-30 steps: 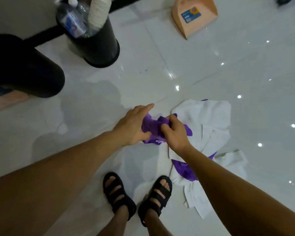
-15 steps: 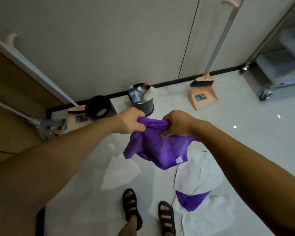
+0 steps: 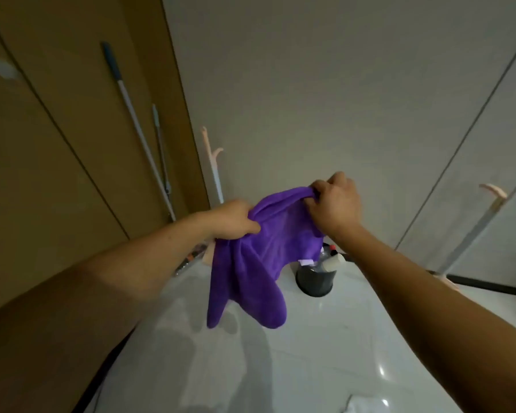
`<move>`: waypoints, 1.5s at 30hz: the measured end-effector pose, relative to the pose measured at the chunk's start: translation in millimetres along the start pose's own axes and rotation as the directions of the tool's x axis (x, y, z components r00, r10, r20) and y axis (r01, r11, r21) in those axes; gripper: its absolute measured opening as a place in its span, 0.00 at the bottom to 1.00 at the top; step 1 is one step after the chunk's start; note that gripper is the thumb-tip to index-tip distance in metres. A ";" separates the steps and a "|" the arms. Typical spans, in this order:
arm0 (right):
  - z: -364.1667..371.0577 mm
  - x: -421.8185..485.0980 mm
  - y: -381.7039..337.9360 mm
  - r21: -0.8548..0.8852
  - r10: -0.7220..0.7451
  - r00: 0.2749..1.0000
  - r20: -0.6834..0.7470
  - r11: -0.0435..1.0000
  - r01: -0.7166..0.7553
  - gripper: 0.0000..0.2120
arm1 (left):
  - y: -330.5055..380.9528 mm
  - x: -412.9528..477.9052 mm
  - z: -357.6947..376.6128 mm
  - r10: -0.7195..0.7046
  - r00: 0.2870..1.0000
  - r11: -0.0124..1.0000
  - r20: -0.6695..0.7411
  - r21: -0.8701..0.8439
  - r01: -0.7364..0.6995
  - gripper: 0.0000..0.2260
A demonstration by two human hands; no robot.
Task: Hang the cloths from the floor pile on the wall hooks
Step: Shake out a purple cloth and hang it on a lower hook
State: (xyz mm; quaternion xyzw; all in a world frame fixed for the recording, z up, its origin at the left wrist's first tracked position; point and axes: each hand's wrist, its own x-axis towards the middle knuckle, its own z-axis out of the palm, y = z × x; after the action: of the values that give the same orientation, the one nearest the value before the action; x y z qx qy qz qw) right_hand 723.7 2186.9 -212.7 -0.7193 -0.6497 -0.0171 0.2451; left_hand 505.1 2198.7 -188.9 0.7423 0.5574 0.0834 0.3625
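I hold the cloth (image 3: 256,263) in the air in front of the wall (image 3: 310,84), above the far edge of the floor (image 3: 310,353). My left hand (image 3: 233,219) grips a bunched part of the top hem, fingers curled round it. My right hand (image 3: 334,204) pinches the hem further along and a little higher. The hem sags between them, and the rest hangs in two limp lobes with a small label low on the right. A bin (image 3: 315,281) stands behind it at the floor's far edge.

The step, as I judge it, is readying the hem for a hook. I would draw my hands apart until the hem runs taut, then push a deep fold over the hook, since plush like this will likely slip off a shallow drape. Neither hand should let go until the hook bears the weight.

I cannot pick out a wall hook for certain. A pale blur (image 3: 3,68) on the brown panel (image 3: 57,144) may be one, while the peach prongs (image 3: 213,152) near the corner look like handle ends. A white cloth (image 3: 358,405) shows at the floor's near edge, so more remain.
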 end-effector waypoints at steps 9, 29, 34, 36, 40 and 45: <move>31.1 -66.9 -161.6 0.733 -0.194 0.712 0.675 0.280 -0.620 0.33 | -18.7 -89.6 -77.0 -0.264 0.859 0.811 -0.439 -0.583 -0.049 0.06; -24.7 -161.6 -423.9 0.582 -0.621 0.485 0.616 -0.057 -0.811 0.22 | -262.9 -370.8 -95.1 -0.636 0.737 0.613 0.230 -0.429 0.663 0.35; -41.9 -174.9 -459.6 0.605 -0.687 0.458 0.564 -0.033 -0.795 0.19 | -281.5 -406.8 -102.8 -0.541 0.839 0.500 -0.065 -0.827 0.258 0.22; -44.2 -177.7 -466.6 0.646 -0.679 0.470 0.563 0.007 -0.764 0.16 | -280.7 -420.7 -115.9 -0.514 0.823 0.456 -0.243 -0.890 0.022 0.10; -36.3 -181.0 -463.8 0.677 -0.636 0.483 0.602 0.086 -0.730 0.12 | -285.6 -450.3 -143.4 -0.542 0.704 0.419 -0.458 -0.874 -0.246 0.08; -36.7 -189.4 -475.1 0.607 -0.692 0.457 0.558 -0.035 -0.794 0.11 | -297.9 -443.3 -124.5 -0.661 0.726 0.441 -0.189 -0.880 0.173 0.11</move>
State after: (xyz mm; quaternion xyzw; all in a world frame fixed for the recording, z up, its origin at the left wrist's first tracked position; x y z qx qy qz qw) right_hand 257.1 2014.5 -88.4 -0.2015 -0.4002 0.8444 0.2937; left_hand 49.2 1895.0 -162.7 0.2655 0.6990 0.4269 0.5086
